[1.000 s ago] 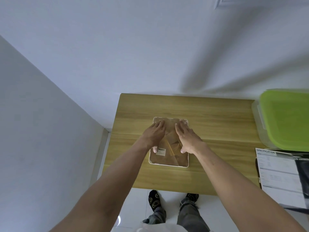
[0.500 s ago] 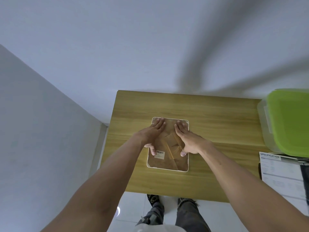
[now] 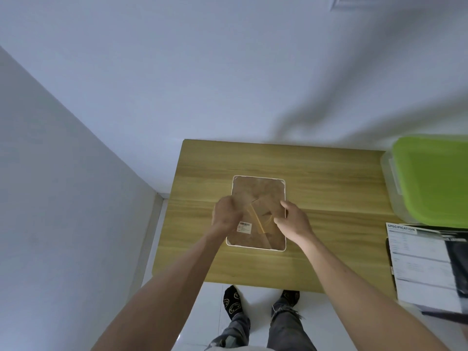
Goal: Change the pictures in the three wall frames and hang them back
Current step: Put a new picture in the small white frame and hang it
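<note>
**Inspector A:** Where does the frame (image 3: 257, 188) lie?

**Inspector B:** Face down and flat on the wooden table (image 3: 329, 178), near the middle. Its white rim encloses a brown backing board. A folding stand flap (image 3: 266, 211) and a white barcode label (image 3: 244, 227) show on the board.

**Inspector A:** And the hands?

**Inspector B:** The left hand (image 3: 226, 214) sits over the frame's left edge. It is blurred; the fingers curl inward, but whether they grip anything cannot be told. The right hand (image 3: 291, 221) is at the right edge, fingers bent down by the flap. Whether they pinch the flap or merely touch it cannot be told.

**Inspector A:** Other items?

**Inspector B:** A clear container with a green lid (image 3: 435, 178) stands at the table's right end. A printed sheet (image 3: 417, 262) headed "SPECIFICATION" lies nearer the person, beside the container.
</note>
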`<action>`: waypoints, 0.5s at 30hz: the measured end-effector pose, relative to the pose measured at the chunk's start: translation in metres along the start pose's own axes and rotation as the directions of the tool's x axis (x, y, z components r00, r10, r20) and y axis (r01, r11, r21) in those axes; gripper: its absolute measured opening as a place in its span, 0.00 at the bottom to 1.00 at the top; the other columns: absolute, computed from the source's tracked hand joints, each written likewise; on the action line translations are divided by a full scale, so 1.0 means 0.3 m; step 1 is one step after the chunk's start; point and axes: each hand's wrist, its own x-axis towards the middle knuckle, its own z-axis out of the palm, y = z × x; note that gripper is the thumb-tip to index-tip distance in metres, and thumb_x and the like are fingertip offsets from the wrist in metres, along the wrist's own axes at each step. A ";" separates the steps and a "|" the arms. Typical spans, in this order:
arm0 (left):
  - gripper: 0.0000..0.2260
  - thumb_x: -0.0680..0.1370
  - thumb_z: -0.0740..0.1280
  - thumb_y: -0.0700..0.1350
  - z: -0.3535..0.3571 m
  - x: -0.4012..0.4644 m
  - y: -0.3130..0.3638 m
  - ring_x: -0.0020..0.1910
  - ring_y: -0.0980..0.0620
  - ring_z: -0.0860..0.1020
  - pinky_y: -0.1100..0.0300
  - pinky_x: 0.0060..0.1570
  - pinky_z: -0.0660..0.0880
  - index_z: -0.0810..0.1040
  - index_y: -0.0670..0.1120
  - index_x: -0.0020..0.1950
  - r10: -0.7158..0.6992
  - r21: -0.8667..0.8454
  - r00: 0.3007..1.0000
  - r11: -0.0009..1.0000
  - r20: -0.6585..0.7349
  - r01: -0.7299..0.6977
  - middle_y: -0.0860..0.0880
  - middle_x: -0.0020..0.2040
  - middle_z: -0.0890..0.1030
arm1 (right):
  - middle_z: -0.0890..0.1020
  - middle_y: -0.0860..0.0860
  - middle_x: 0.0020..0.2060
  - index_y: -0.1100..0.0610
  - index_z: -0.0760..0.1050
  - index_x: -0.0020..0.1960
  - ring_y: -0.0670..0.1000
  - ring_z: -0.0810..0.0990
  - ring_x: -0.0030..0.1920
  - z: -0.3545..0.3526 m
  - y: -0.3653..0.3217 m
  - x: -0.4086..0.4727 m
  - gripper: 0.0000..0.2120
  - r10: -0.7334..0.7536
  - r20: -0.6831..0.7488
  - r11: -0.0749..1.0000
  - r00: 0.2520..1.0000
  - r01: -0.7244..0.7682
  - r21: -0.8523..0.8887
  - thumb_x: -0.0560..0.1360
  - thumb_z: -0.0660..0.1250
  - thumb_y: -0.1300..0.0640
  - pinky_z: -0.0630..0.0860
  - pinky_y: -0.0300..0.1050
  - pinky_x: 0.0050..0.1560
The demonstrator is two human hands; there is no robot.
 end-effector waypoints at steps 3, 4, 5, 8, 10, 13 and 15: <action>0.14 0.68 0.71 0.37 -0.012 -0.029 0.021 0.47 0.47 0.79 0.56 0.44 0.76 0.79 0.45 0.53 -0.177 -0.291 0.984 0.940 0.025 0.176 0.48 0.51 0.82 | 0.72 0.51 0.73 0.60 0.69 0.74 0.52 0.72 0.70 0.008 -0.028 -0.021 0.27 0.152 0.000 0.962 0.988 -0.147 0.231 0.76 0.67 0.60 0.67 0.39 0.61; 0.13 0.68 0.73 0.37 -0.018 -0.031 0.023 0.46 0.47 0.78 0.57 0.43 0.74 0.78 0.47 0.50 -0.208 -0.346 0.978 0.915 0.029 0.205 0.50 0.49 0.80 | 0.71 0.51 0.73 0.59 0.69 0.74 0.51 0.72 0.70 -0.001 -0.034 -0.028 0.27 0.178 -0.005 0.944 0.984 -0.169 0.282 0.75 0.68 0.59 0.66 0.38 0.61; 0.12 0.67 0.75 0.37 -0.028 -0.032 0.026 0.44 0.47 0.76 0.58 0.42 0.72 0.78 0.48 0.46 -0.219 -0.398 0.975 0.891 0.043 0.217 0.50 0.45 0.78 | 0.72 0.51 0.72 0.59 0.70 0.73 0.51 0.72 0.70 -0.017 -0.038 -0.037 0.27 0.189 -0.017 0.934 0.982 -0.174 0.311 0.75 0.68 0.59 0.66 0.39 0.61; 0.14 0.65 0.77 0.34 -0.073 -0.053 0.061 0.35 0.51 0.75 0.63 0.33 0.70 0.76 0.50 0.33 -0.148 -0.488 0.982 0.853 0.116 0.186 0.53 0.34 0.77 | 0.77 0.55 0.67 0.63 0.74 0.68 0.55 0.75 0.67 -0.086 -0.056 -0.072 0.22 0.209 -0.065 0.901 0.976 -0.166 0.401 0.75 0.68 0.60 0.72 0.44 0.63; 0.11 0.65 0.76 0.32 -0.095 -0.070 0.102 0.40 0.51 0.82 0.64 0.38 0.75 0.85 0.47 0.42 -0.072 -0.485 0.988 0.865 0.134 0.129 0.51 0.39 0.85 | 0.77 0.57 0.67 0.64 0.74 0.67 0.58 0.75 0.67 -0.141 -0.071 -0.095 0.21 0.196 -0.112 0.891 0.974 -0.130 0.434 0.75 0.68 0.59 0.73 0.50 0.65; 0.18 0.64 0.76 0.35 -0.126 -0.106 0.198 0.45 0.45 0.85 0.51 0.48 0.82 0.86 0.52 0.49 0.040 -0.512 0.990 0.858 0.138 0.037 0.47 0.42 0.87 | 0.78 0.51 0.66 0.57 0.74 0.70 0.53 0.76 0.65 -0.230 -0.102 -0.129 0.24 0.134 -0.166 0.887 0.977 -0.044 0.460 0.75 0.68 0.55 0.71 0.43 0.60; 0.17 0.65 0.76 0.35 -0.143 -0.141 0.276 0.47 0.42 0.85 0.46 0.50 0.81 0.86 0.57 0.44 0.116 -0.523 0.984 0.852 0.132 -0.030 0.45 0.42 0.87 | 0.82 0.49 0.56 0.55 0.77 0.67 0.50 0.79 0.54 -0.301 -0.118 -0.152 0.20 0.093 -0.204 0.884 0.975 0.013 0.467 0.75 0.67 0.54 0.72 0.43 0.53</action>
